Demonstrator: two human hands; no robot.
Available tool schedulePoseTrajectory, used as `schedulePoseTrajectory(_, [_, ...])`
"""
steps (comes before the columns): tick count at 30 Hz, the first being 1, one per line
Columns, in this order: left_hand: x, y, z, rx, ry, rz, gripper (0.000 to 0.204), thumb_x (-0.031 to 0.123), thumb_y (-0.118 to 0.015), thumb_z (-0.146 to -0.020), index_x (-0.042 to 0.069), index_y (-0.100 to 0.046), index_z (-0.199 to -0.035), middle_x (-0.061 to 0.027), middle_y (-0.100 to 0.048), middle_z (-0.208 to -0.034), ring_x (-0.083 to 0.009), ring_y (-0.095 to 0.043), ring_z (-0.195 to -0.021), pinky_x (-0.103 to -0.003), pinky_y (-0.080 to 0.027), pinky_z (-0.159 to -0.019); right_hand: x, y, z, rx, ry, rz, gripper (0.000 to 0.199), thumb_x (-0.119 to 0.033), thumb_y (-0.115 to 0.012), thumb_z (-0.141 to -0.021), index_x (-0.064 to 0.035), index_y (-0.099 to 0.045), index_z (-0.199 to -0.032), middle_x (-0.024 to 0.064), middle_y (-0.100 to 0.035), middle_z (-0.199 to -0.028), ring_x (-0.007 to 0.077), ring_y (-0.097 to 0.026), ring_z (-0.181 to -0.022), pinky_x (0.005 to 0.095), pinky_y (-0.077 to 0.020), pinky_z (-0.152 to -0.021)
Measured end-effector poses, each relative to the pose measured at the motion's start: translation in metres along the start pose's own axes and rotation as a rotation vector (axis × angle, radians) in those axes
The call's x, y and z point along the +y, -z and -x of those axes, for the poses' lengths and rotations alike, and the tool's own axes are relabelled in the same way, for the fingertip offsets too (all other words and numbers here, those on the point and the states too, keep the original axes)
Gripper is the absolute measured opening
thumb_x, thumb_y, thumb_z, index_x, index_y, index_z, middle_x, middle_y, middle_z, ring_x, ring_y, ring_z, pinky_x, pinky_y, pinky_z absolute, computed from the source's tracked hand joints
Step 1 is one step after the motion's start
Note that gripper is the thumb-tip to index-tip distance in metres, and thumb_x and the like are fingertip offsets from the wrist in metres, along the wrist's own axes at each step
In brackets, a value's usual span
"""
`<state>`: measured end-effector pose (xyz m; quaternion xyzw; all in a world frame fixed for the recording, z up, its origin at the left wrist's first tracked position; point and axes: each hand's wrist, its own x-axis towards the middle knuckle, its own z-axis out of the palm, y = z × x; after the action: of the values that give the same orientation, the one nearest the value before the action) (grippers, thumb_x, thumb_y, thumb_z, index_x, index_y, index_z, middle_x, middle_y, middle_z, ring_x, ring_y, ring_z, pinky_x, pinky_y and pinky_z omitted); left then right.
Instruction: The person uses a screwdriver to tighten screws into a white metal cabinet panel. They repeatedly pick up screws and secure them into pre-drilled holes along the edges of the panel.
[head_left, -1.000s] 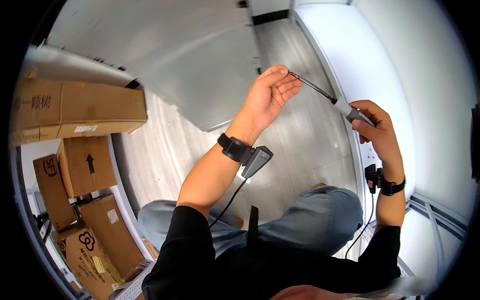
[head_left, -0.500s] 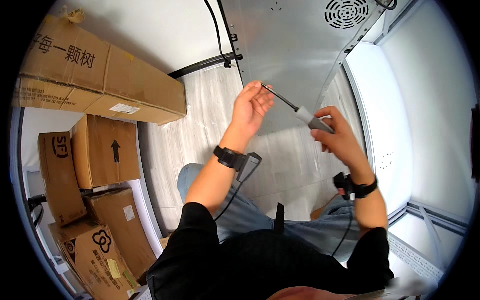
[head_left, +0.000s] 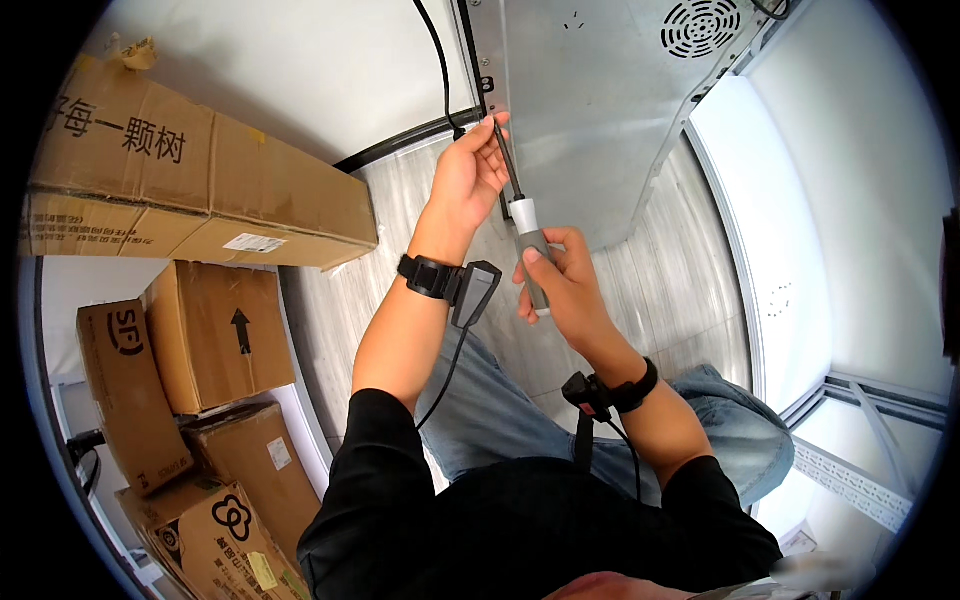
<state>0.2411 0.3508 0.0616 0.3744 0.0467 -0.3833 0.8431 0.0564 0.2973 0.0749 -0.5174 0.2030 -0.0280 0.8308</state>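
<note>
A screwdriver (head_left: 509, 165) with a grey and white handle and a dark shaft points up toward the left edge of a large metal panel (head_left: 590, 130). Its handle lies in my right hand (head_left: 568, 285), fingers wrapped round it. My left hand (head_left: 470, 175) pinches close to the shaft's tip, right at the panel's edge by a row of small holes and screws. Whatever sits between the left fingertips is too small or hidden to make out. Both wrists wear black straps with small cabled devices.
A long cardboard box (head_left: 270, 190) lies left of the panel, with several more boxes (head_left: 225, 340) stacked below it. A black cable (head_left: 437, 60) hangs beside the panel's left edge. White frame walls (head_left: 790, 250) stand at the right. My knees rest low over the wood-look floor (head_left: 680, 270).
Both hands and the screwdriver have moved left and up to the panel's left edge. The screwdriver has swung from a slant to nearly upright in the picture.
</note>
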Motion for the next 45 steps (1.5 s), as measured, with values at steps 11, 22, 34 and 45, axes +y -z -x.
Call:
schedulePoseTrajectory(11, [0.003, -0.007, -0.007, 0.096, 0.019, 0.025, 0.020, 0.022, -0.050, -0.095, 0.007, -0.061, -0.099, 0.0035, -0.061, -0.075, -0.0074, -0.053, -0.061, -0.022, -0.043, -0.058, -0.002, -0.002, -0.011, 0.028, -0.016, 0.017, 0.033, -0.018, -0.053, -0.091, -0.0038, -0.031, -0.112, 0.0107, -0.054, -0.083, 0.0133, -0.054, -0.050, 0.0257, -0.0412, -0.042])
schedulePoseTrajectory(22, [0.004, -0.009, -0.008, 0.095, 0.028, 0.026, 0.016, 0.021, -0.053, -0.093, 0.006, -0.061, -0.095, 0.0029, -0.061, -0.073, -0.0060, -0.053, -0.059, -0.021, -0.043, -0.057, -0.004, 0.003, -0.013, 0.030, -0.033, 0.029, 0.033, -0.019, -0.054, -0.091, -0.0034, -0.033, -0.111, 0.0108, -0.054, -0.083, 0.0135, -0.054, -0.051, 0.0261, -0.0408, -0.042])
schedulePoseTrajectory(34, [0.009, -0.001, 0.006, -0.076, 0.001, -0.154, 0.021, 0.014, -0.049, -0.094, 0.004, -0.056, -0.111, -0.0068, -0.065, -0.094, -0.0167, -0.064, -0.081, -0.028, -0.052, -0.068, -0.004, -0.004, -0.011, 0.068, -0.061, -0.202, 0.030, -0.022, -0.051, -0.093, -0.0028, -0.038, -0.112, 0.0108, -0.051, -0.091, 0.0148, -0.055, -0.054, 0.0256, -0.0382, -0.038])
schedulePoseTrajectory(45, [0.007, -0.008, 0.005, 0.119, -0.060, -0.383, 0.010, 0.014, -0.054, -0.092, 0.007, -0.057, -0.100, -0.0045, -0.065, -0.092, -0.0144, -0.064, -0.078, -0.024, -0.052, -0.065, 0.001, 0.000, -0.001, 0.143, -0.183, -0.231, 0.036, -0.033, -0.050, -0.094, 0.0009, -0.049, -0.105, 0.0068, -0.054, -0.084, 0.0152, -0.054, -0.061, 0.0287, -0.0423, -0.053])
